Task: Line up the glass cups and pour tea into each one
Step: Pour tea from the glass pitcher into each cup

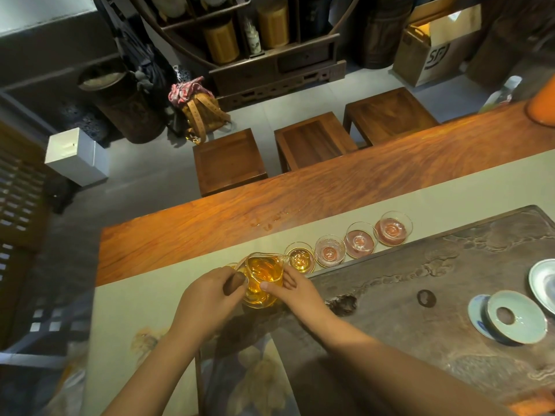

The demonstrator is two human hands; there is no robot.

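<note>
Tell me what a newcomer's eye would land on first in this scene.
First the glass pitcher of amber tea at centre, its handle gripped by the left hand while the right hand steadies its side, its spout tipped over the nearest glass cup. Next, the row of glass cups running up to the right along the edge of the dark stone tea tray.
</note>
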